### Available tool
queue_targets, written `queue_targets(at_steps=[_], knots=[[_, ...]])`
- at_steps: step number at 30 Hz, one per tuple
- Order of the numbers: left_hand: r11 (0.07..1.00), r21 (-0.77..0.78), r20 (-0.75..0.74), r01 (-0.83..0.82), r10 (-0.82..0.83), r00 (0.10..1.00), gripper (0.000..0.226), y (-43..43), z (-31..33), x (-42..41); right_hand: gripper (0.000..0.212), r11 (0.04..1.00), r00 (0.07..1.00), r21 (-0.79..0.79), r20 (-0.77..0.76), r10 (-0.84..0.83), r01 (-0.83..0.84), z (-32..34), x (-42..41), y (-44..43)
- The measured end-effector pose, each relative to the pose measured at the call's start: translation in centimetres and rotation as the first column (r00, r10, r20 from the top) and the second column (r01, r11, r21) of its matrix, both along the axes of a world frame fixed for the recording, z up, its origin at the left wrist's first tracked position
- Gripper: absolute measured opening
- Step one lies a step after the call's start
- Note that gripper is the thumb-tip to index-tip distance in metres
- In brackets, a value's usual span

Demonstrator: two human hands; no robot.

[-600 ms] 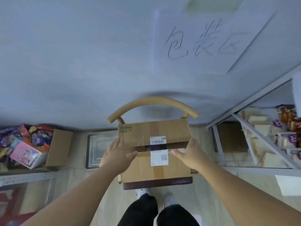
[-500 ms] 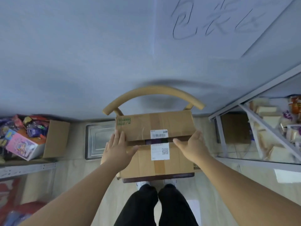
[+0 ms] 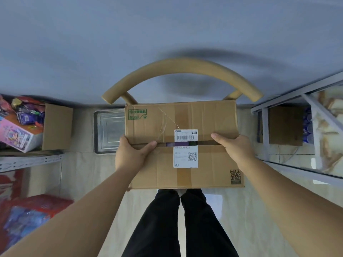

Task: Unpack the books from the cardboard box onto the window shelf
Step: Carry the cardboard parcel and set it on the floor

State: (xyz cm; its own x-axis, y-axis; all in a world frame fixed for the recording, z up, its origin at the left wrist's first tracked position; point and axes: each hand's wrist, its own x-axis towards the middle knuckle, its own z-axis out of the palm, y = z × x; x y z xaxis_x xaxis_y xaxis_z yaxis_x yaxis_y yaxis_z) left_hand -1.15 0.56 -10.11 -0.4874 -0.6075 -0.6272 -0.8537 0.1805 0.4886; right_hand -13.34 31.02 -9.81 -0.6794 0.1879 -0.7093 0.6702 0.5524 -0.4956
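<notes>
A brown cardboard box (image 3: pixel 204 169) rests on a wooden chair with a curved backrest (image 3: pixel 181 67). Its two top flaps are nearly closed, with a narrow dark gap between them where purple and green book edges (image 3: pixel 178 144) show. A white shipping label (image 3: pixel 185 156) spans the gap. My left hand (image 3: pixel 130 154) lies at the box's left side with the thumb on the seam between the flaps. My right hand (image 3: pixel 235 149) rests on the right side, fingers on the far flap's edge. No window shelf is in view.
A metal tray (image 3: pixel 109 132) lies on the floor left of the chair. A metal rack at left holds an open carton (image 3: pixel 55 127) of colourful packets. Another rack (image 3: pixel 304 101) with packaged goods stands at right. A grey wall is straight ahead; my legs are below the box.
The view has tilted down and come closer to the box. Both hands have settled onto the flap seam, the left thumb now on the gap.
</notes>
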Motion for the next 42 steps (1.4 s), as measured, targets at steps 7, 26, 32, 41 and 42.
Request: queue_targets(at_steps=[7,26,32,41,42], knots=[[0.886,0.414,0.124,-0.21,0.174,0.977,0.105,-2.5,-0.9,-1.0,0.064,1.0,0.989,0.021,0.146,0.003,-0.006,-0.7,-1.1,0.2],[0.912,0.388,0.021,-0.135,0.138,0.99,0.085,-1.9,-0.9,0.0,0.037,0.992,0.999,-0.124,0.05,0.02,-0.013,-0.2,-0.1,0.6],[0.915,0.368,-0.017,-0.167,0.187,0.982,0.068,-1.4,-0.2,2.2,0.036,0.988,0.999,-0.147,0.025,0.044,-0.04,0.7,0.5,0.7],[0.807,0.331,-0.04,-0.489,0.53,0.847,0.047,0.7,6.9,12.4,0.017,0.897,0.925,-0.229,-0.059,0.375,-0.378,8.3,-0.1,-4.9],[0.794,0.318,-0.049,-0.519,0.56,0.827,0.046,0.6,8.0,13.5,0.014,0.877,0.907,-0.236,-0.073,0.414,-0.419,9.3,0.2,-5.9]])
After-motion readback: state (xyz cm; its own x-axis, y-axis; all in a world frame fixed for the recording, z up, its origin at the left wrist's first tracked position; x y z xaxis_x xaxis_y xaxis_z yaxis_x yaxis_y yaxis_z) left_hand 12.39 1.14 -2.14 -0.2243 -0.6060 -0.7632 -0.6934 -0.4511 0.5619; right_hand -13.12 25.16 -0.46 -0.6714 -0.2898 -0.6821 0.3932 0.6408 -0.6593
